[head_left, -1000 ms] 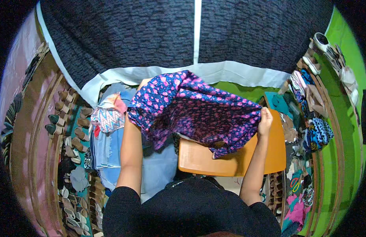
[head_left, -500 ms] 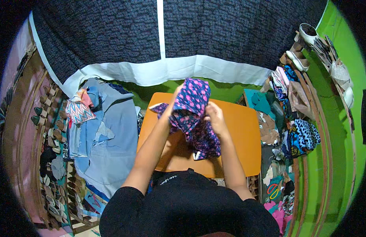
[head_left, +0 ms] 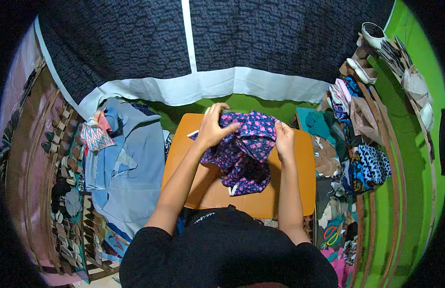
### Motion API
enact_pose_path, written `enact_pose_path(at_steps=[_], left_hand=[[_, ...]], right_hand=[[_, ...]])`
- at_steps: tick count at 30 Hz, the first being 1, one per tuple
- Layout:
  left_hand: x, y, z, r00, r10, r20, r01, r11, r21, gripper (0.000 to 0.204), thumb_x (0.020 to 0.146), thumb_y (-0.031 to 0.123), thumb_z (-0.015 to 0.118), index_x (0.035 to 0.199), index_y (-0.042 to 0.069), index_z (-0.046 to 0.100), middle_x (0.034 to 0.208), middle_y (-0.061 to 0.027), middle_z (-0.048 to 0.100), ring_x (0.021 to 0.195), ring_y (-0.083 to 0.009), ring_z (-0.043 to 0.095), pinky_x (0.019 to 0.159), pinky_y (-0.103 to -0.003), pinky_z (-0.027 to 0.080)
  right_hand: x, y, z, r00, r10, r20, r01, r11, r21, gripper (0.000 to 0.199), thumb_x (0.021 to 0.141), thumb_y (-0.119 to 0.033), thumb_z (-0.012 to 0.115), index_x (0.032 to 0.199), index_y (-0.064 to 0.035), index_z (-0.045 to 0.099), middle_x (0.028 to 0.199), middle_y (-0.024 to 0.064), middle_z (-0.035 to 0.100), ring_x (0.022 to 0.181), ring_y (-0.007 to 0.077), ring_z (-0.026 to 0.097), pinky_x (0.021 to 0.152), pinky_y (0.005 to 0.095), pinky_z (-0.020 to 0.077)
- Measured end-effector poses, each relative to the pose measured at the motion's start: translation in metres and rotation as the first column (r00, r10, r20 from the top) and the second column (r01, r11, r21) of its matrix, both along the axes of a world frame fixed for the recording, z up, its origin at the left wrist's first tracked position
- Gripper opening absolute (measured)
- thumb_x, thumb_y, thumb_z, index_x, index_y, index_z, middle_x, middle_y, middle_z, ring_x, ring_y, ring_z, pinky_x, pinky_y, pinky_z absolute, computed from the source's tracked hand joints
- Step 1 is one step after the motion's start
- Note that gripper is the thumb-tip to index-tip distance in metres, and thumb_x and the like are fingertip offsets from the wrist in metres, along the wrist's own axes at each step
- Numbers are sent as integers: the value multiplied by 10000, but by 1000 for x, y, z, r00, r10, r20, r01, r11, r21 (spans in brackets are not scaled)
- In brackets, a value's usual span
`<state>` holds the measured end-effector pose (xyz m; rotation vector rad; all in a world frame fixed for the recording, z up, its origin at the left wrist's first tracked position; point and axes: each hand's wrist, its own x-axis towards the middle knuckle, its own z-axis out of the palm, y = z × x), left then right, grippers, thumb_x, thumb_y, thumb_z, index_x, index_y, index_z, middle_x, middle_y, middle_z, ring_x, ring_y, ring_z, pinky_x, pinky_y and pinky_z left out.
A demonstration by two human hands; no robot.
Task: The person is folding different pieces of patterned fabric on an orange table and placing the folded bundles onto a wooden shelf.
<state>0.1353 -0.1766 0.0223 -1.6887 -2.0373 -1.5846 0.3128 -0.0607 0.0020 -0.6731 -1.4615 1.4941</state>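
A dark blue fabric piece with pink flowers is bunched over the orange tabletop; whether it is a garment or a bag I cannot make out. White-edged corners stick out at its left and its near end. My right hand pinches its upper right edge between thumb and fingers. At its upper left, my left hand has its fingers spread and curved, with the thumb pointing toward the cloth. Nothing shows gripped in the left hand. The lower folds hang down near the table.
Grey-blue cloth is heaped left of the table, with a zigzag-patterned bundle on it. At right lie folded fabrics, scraps and red-and-yellow loops. Shoes line a left rack. A dark curtain hangs ahead.
The floral fabric has come down from its raised, upright hold and spread wider to the right. My left hand has let go and opened; my right hand has moved right, pinching the edge.
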Motion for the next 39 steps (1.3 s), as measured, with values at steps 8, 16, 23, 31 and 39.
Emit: enact_pose_path(at_steps=[8,16,23,31,39], left_hand=[[-16,6,-32,916,70,-395,-96,994,-48,254,547,39,589,798,43,548,730,-93,518,727,-254,492,662,-345,420],[-84,1,-33,877,342,-338,-383,922,-62,304,598,-18,423,860,39,565,845,-164,558,797,-314,531,698,-346,429],[-91,27,13,547,-123,828,74,992,98,274,670,-61,330,870,-44,516,789,-52,548,678,-94,493,621,-219,404],[-61,15,55,801,-10,-598,84,992,97,408,469,241,715,787,78,518,740,-78,549,638,-253,550,556,-316,437],[-200,60,6,461,470,-753,-628,772,97,78,693,138,518,755,103,550,746,-91,515,618,-273,545,523,-371,450]], right_hand=[[43,31,11,929,-338,151,297,924,239,310,830,-248,484,607,-34,505,489,-53,372,403,27,300,342,204,232],[116,91,-5,923,-384,-3,382,920,-83,296,864,-296,396,801,-33,517,702,46,548,548,115,512,454,244,411],[97,80,38,891,-299,-342,108,871,-479,304,869,-310,377,855,-26,485,807,76,531,734,198,498,678,297,404],[102,78,34,940,-340,41,278,827,489,393,745,-409,545,902,-100,361,639,29,411,546,128,429,499,234,363],[49,124,36,446,-715,539,-220,496,840,255,610,-95,552,863,-124,563,768,134,569,742,296,553,635,395,442]])
